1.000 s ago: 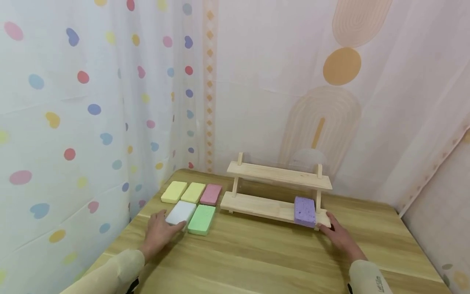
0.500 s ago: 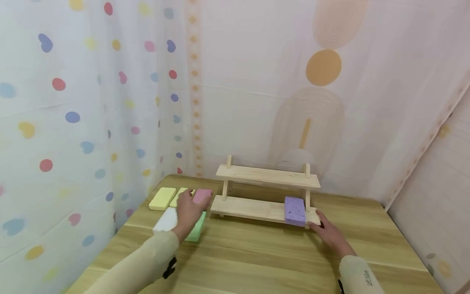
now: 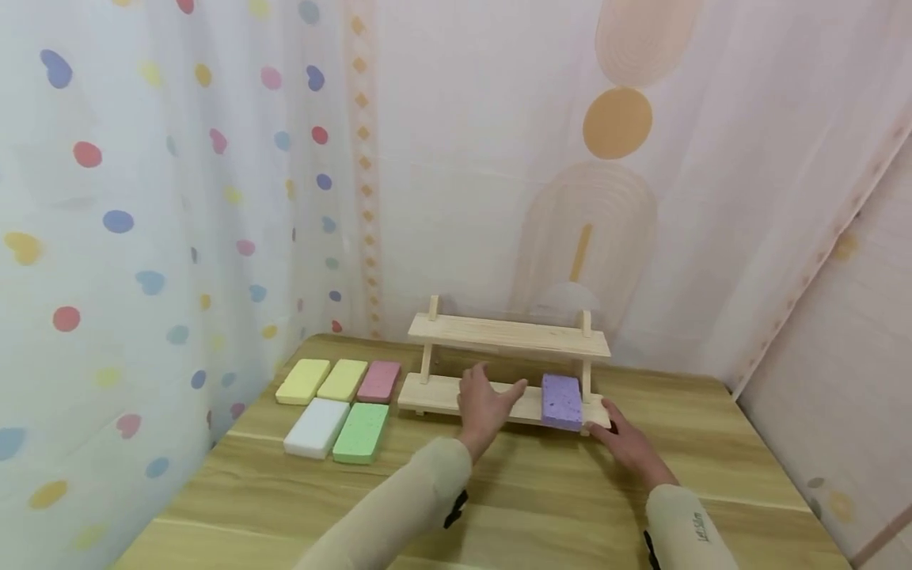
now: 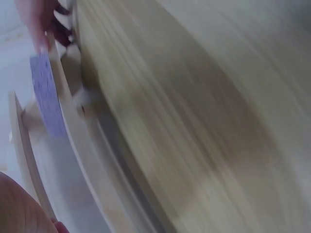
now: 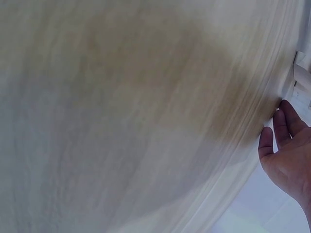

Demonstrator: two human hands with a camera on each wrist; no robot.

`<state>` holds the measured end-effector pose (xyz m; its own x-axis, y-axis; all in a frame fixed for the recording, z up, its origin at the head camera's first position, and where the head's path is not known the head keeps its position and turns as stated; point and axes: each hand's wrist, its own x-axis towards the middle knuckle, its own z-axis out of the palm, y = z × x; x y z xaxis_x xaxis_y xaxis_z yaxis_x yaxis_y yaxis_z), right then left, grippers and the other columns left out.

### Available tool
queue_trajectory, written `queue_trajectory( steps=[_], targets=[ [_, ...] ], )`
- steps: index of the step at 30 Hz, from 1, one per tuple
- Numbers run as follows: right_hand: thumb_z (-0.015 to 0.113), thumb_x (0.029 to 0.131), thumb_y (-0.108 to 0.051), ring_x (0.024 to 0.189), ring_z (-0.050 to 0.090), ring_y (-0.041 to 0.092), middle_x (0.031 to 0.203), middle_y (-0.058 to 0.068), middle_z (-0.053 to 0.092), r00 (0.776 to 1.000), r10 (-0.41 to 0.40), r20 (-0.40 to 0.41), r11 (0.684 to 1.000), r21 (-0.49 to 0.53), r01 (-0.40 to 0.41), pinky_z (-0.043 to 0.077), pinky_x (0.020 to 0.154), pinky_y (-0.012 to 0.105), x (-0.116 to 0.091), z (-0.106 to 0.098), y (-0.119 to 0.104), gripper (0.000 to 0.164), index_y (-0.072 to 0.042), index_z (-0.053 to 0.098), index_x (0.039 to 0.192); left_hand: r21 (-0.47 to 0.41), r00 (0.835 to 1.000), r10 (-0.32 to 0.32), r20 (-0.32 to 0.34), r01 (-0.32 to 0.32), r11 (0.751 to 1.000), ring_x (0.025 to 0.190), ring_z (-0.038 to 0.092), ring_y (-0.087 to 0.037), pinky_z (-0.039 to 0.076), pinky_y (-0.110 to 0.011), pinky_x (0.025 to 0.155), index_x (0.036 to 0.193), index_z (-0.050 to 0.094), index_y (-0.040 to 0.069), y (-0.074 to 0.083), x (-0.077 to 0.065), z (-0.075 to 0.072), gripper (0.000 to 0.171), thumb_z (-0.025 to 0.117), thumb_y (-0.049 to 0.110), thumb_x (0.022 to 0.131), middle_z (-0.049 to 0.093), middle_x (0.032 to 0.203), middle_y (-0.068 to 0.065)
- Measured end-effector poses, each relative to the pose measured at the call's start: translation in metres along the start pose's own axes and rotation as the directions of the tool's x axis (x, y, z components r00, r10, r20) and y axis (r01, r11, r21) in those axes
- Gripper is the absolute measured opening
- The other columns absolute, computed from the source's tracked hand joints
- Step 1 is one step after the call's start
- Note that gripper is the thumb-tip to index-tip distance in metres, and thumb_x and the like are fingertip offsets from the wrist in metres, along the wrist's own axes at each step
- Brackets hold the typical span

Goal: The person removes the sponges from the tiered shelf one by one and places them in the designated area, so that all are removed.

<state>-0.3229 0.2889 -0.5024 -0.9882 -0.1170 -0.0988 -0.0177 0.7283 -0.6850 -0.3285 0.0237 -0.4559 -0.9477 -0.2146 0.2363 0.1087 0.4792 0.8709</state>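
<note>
A two-tier wooden shelf rack (image 3: 507,332) stands on the table, with a purple sponge (image 3: 561,401) leaning upright near the right end of its lower board. My left hand (image 3: 486,405) is in front of the lower board, left of the sponge; its thumb and fingers are spread and hold nothing. At the lower board's right end, my right hand (image 3: 630,450) grips the wood between thumb and fingers. The left wrist view shows the purple sponge (image 4: 47,94) close to the right hand's fingers. In the right wrist view, the right hand (image 5: 289,150) appears at the edge.
Left of the rack lie two yellow sponges (image 3: 303,381), a pink sponge (image 3: 379,381), a white sponge (image 3: 317,427) and a green sponge (image 3: 361,433). The wood-grain table (image 3: 570,507) meets patterned curtains (image 3: 470,198) at the back and sides.
My left hand has left the white sponge and moved right, past the pink and green sponges, to the rack. My right hand stays at the board's end. The head view has shifted slightly.
</note>
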Motion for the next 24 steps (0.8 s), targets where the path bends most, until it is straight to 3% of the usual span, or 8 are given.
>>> queue_trajectory(
  steps=[6, 13, 18, 24],
  targets=[
    [0.045, 0.096, -0.065, 0.137, 0.024, 0.057, 0.153, 0.035, 0.023, 1.0, -0.005, -0.008, 1.0, 0.011, 0.005, 0.023, 0.107, 0.069, 0.005, 0.002, 0.001, 0.091, -0.01, 0.009, 0.16, 0.026, 1.0, -0.01, 0.0, 0.01, 1.0, 0.12, 0.046, -0.036, 0.037, -0.053, 0.1, 0.137, 0.046, -0.003, 0.012, -0.017, 0.041, 0.083, 0.079, 0.047, 0.08, 0.049, 0.129, -0.02],
    [0.047, 0.099, -0.057, 0.136, 0.027, 0.057, 0.15, 0.038, 0.026, 1.0, -0.001, -0.025, 1.0, 0.012, 0.001, 0.025, 0.107, 0.067, 0.002, -0.001, -0.001, 0.085, -0.006, 0.013, 0.159, 0.156, 1.0, -0.007, -0.027, 0.011, 0.988, 0.112, 0.05, -0.033, 0.043, -0.049, 0.094, 0.13, 0.052, -0.003, 0.015, -0.038, 0.08, 0.085, 0.082, 0.053, 0.074, 0.053, 0.121, -0.017],
    [0.047, 0.1, -0.054, 0.136, 0.027, 0.057, 0.151, 0.037, 0.026, 1.0, -0.01, -0.028, 1.0, 0.003, 0.01, 0.024, 0.108, 0.067, 0.001, -0.002, -0.004, 0.081, -0.006, 0.015, 0.158, 0.229, 0.996, 0.012, -0.084, 0.007, 0.973, 0.104, 0.053, -0.031, 0.046, -0.047, 0.086, 0.122, 0.057, 0.0, 0.018, -0.042, 0.093, 0.084, 0.085, 0.056, 0.067, 0.056, 0.113, -0.014],
    [0.046, 0.1, -0.055, 0.137, 0.025, 0.056, 0.151, 0.037, 0.024, 1.0, -0.001, -0.019, 1.0, 0.016, 0.001, 0.023, 0.109, 0.066, 0.0, -0.005, -0.004, 0.083, -0.007, 0.014, 0.158, 0.319, 0.995, 0.049, -0.089, -0.018, 0.948, 0.095, 0.052, -0.026, 0.046, -0.043, 0.081, 0.113, 0.059, 0.003, 0.019, -0.042, 0.102, 0.075, 0.086, 0.057, 0.067, 0.055, 0.101, -0.009]
  ],
)
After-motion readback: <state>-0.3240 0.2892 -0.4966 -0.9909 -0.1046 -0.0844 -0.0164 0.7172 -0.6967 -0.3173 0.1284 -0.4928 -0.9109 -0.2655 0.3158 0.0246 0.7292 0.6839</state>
